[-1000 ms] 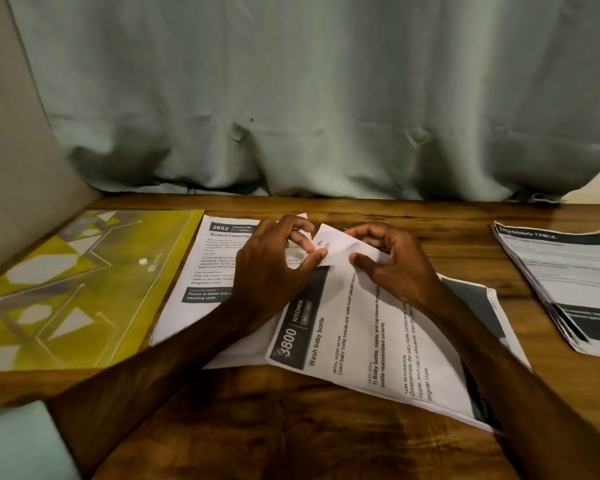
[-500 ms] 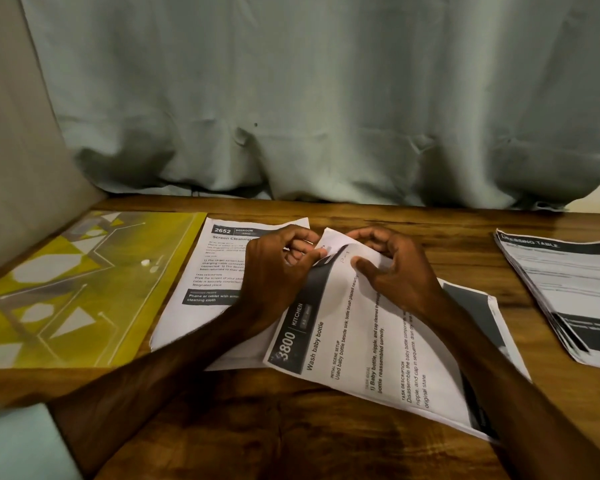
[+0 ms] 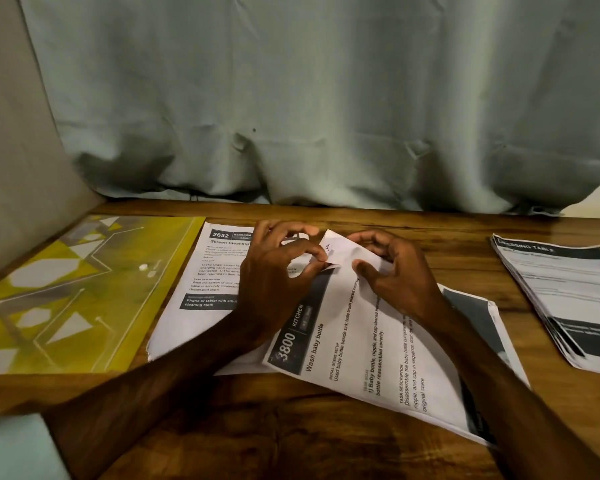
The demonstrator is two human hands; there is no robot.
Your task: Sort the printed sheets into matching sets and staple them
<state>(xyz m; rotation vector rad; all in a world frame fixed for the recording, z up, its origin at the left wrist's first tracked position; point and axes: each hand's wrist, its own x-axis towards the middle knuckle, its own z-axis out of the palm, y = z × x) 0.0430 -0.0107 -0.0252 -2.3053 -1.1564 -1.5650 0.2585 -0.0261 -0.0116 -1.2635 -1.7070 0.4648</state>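
Note:
A printed set headed "3800 Kitchen, Wash baby bottle" point(image 3: 368, 344) lies slanted across the middle of the wooden table. Its far corner point(image 3: 340, 251) is folded up and shows a white back. My left hand point(image 3: 274, 275) pinches that corner from the left with thumb and fingertips. My right hand point(image 3: 395, 275) holds the same corner from the right, thumb on the fold, fingers curled behind. A sheet headed "2652 Bedroom, Screen Cleaning" point(image 3: 201, 289) lies under my left hand. No stapler is in view.
A yellow patterned plastic folder point(image 3: 70, 299) lies at the left. A stack of printed sheets headed "Dressing table" point(image 3: 565, 296) sits at the right edge. A grey-green curtain point(image 3: 309, 116) hangs behind the table's far edge. A pale cloth point(image 3: 11, 448) shows at bottom left.
Both hands stay on the folded corner of the 3800 set. My left fingers have shifted along the fold and the corner flap has turned slightly. The sheets have not moved.

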